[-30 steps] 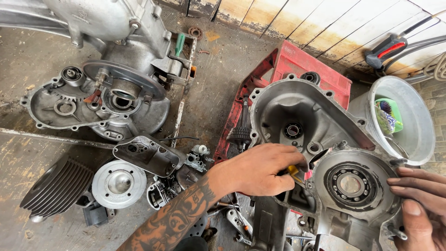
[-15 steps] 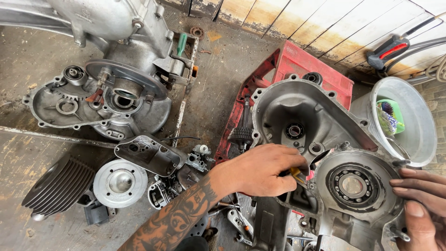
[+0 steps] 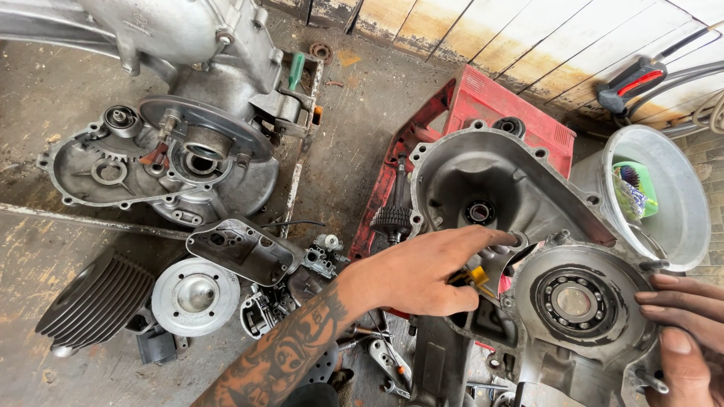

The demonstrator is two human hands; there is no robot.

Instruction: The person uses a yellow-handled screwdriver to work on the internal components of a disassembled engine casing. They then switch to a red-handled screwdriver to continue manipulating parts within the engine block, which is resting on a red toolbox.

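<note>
Left hand (image 3: 422,275) pinching, right hand (image 3: 682,332) flat.

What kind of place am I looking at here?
Likely a small engine repair workshop: an open engine casing under the left hand, a finned cylinder and loose parts lie on a stained concrete floor.

Bright, even daylight with soft shadows; sharp focus (slight wide-angle bending at the edges).
</note>
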